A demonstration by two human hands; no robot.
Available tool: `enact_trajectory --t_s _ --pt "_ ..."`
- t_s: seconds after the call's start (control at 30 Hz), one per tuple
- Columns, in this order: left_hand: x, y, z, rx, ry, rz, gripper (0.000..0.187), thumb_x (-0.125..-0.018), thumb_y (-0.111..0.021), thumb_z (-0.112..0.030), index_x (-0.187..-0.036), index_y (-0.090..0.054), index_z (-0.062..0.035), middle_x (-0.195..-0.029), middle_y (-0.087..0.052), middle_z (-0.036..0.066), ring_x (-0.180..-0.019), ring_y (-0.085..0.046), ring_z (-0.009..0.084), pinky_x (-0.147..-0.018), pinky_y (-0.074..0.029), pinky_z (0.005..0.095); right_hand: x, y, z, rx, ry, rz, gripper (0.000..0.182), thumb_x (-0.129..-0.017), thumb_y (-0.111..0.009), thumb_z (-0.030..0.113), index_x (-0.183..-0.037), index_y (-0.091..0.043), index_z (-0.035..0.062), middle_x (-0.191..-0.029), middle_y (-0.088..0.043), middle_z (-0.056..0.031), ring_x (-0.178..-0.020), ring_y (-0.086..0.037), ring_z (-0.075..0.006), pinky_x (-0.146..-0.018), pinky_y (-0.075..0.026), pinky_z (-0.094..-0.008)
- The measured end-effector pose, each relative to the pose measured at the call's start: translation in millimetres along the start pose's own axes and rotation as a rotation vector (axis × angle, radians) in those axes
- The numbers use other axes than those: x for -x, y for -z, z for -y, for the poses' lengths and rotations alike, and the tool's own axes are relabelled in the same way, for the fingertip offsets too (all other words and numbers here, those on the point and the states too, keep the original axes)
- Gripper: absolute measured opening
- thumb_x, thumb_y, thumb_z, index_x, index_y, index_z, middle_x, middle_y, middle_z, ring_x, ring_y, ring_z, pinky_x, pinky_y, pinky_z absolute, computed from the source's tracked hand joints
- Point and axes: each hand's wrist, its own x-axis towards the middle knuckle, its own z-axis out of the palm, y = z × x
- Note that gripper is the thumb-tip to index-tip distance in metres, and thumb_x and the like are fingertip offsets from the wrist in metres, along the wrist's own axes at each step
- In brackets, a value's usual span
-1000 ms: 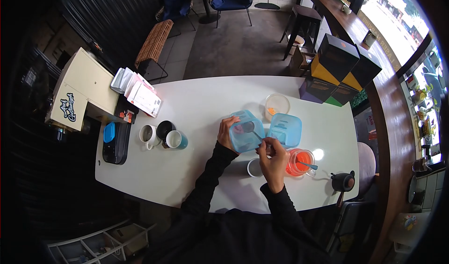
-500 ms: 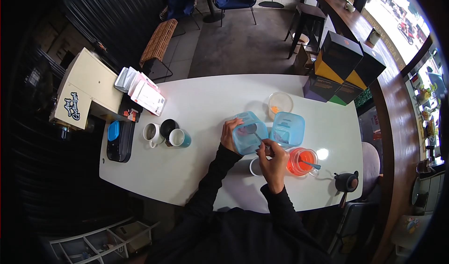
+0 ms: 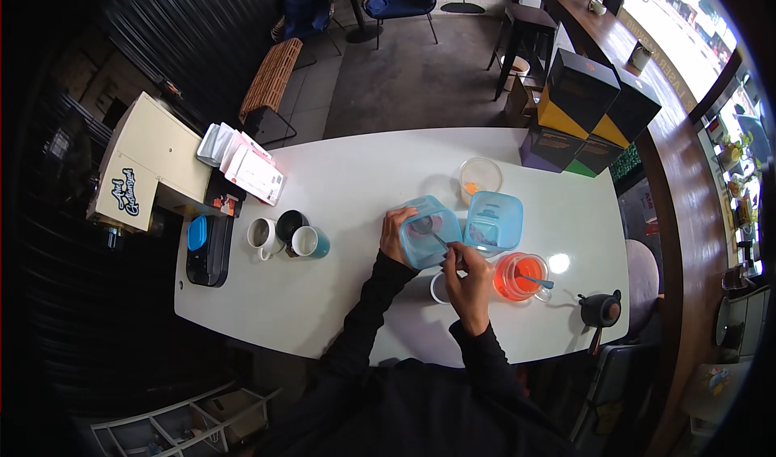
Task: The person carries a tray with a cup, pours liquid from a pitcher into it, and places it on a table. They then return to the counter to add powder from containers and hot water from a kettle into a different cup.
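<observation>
My left hand grips the left side of a blue translucent container, tilted on the white table. My right hand is closed on the handle of a spoon, whose bowl is inside that container. A second blue container stands just to the right. Behind it is a round clear tub with something orange inside. A jug of red-orange liquid with a spoon in it stands right of my right hand. A white cup is partly hidden beside my right hand.
Several cups stand together on the left of the white table. A black case and papers lie further left. Dark boxes are stacked at the back right. A small dark pot sits near the right edge.
The spoon bowl has shifted a little left and down within the container, and my right hand has moved slightly with it. The whole view has shifted slightly.
</observation>
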Motion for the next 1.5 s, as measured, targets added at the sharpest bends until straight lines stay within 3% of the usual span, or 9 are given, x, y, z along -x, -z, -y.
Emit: enact_trajectory --t_s 0.1,0.2,0.63,0.77,0.93,1.17,1.27,1.47,1.5 --pt "-1.7 2.2 -2.8 -0.041 -0.031 0.025 0.084 -0.052 -0.086 -0.025 -0.117 -0.036 -0.007 -0.107 -0.046 0.015 -0.099 -0.052 0.0323 -0.083 -0.045 0.0399 -0.3 -0.4 1.7 0.022 0.021 0.008 0.012 -0.084 -0.058 0.001 -0.092 -0.062 -0.006 -0.069 -0.062 -0.0116 -0.062 -0.066 -0.016 -0.055 -0.048 -0.0247" --pt "2.3 -0.2 -1.0 0.001 0.004 0.0 0.084 -0.051 -0.085 -0.025 -0.119 -0.039 -0.0058 -0.109 -0.051 0.013 -0.103 -0.051 0.033 -0.089 -0.043 0.0423 -2.3 1.6 8.0 0.035 0.05 -0.009 0.012 -0.083 -0.058 0.0 -0.092 -0.062 -0.0049 -0.068 -0.06 -0.0119 -0.059 -0.063 -0.0153 -0.055 -0.047 -0.0251" --pt "6.5 -4.5 1.9 0.03 0.02 -0.023 0.082 -0.051 -0.085 -0.024 -0.118 -0.041 -0.0069 -0.107 -0.051 0.015 -0.102 -0.052 0.0333 -0.087 -0.044 0.0417 -1.5 1.6 9.2 0.053 0.103 0.026 0.011 -0.08 -0.058 -0.002 -0.09 -0.062 -0.0036 -0.064 -0.053 -0.0121 -0.051 -0.049 -0.0171 -0.05 -0.04 -0.03" --pt "7.6 -2.9 0.3 0.029 0.009 -0.01 0.083 -0.051 -0.085 -0.025 -0.118 -0.04 -0.0067 -0.108 -0.05 0.015 -0.102 -0.052 0.0338 -0.087 -0.044 0.042 -2.8 3.2 7.9 0.08 0.112 0.031 0.01 -0.082 -0.058 -0.001 -0.09 -0.062 -0.0041 -0.064 -0.055 -0.0116 -0.053 -0.055 -0.0161 -0.05 -0.042 -0.0281" --pt "2.8 -0.5 -0.9 -0.027 -0.062 0.016 0.085 -0.053 -0.086 -0.026 -0.118 -0.036 -0.007 -0.107 -0.046 0.014 -0.098 -0.052 0.03 -0.081 -0.046 0.0393 0.9 3.0 1.2 -0.017 -0.031 0.052 0.013 -0.086 -0.056 0.003 -0.092 -0.063 -0.0064 -0.067 -0.063 -0.0101 -0.06 -0.065 -0.0138 -0.055 -0.049 -0.0235" --pt "4.7 -1.1 -4.3 0.037 -0.016 0.009 0.089 -0.048 -0.088 -0.029 -0.118 -0.038 -0.0063 -0.109 -0.05 0.015 -0.103 -0.05 0.033 -0.088 -0.042 0.0427 2.4 4.6 2.2 -0.091 -0.101 0.015 0.014 -0.087 -0.054 0.003 -0.092 -0.062 -0.0071 -0.067 -0.063 -0.0087 -0.059 -0.064 -0.0129 -0.054 -0.05 -0.0228" --pt "3.2 1.4 -8.4 0.03 0.002 0.021 0.089 -0.048 -0.088 -0.028 -0.118 -0.038 -0.0061 -0.109 -0.05 0.015 -0.103 -0.05 0.0324 -0.088 -0.042 0.0424 2.6 5.3 2.0 -0.141 -0.14 -0.001 0.013 -0.085 -0.057 0.005 -0.09 -0.064 -0.0041 -0.068 -0.065 -0.0134 -0.06 -0.067 -0.019 -0.056 -0.05 -0.0268" --pt "1.1 1.7 -5.1 -0.022 -0.053 0.043 0.093 -0.05 -0.089 -0.029 -0.121 -0.034 -0.007 -0.11 -0.044 0.015 -0.1 -0.051 0.0304 -0.084 -0.045 0.0403 4.0 9.1 3.2 -0.171 -0.17 -0.014 0.014 -0.086 -0.056 0.005 -0.092 -0.063 -0.0047 -0.069 -0.065 -0.0133 -0.061 -0.066 -0.017 -0.056 -0.049 -0.0261" --pt "2.2 0.8 -3.3 -0.022 -0.051 0.04 0.094 -0.049 -0.089 -0.029 -0.122 -0.034 -0.007 -0.11 -0.044 0.014 -0.1 -0.051 0.0303 -0.084 -0.045 0.0402 4.4 9.6 3.4 -0.182 -0.16 -0.028 0.014 -0.088 -0.054 0.004 -0.093 -0.062 -0.0062 -0.067 -0.063 -0.0104 -0.059 -0.063 -0.0133 -0.054 -0.048 -0.0232"
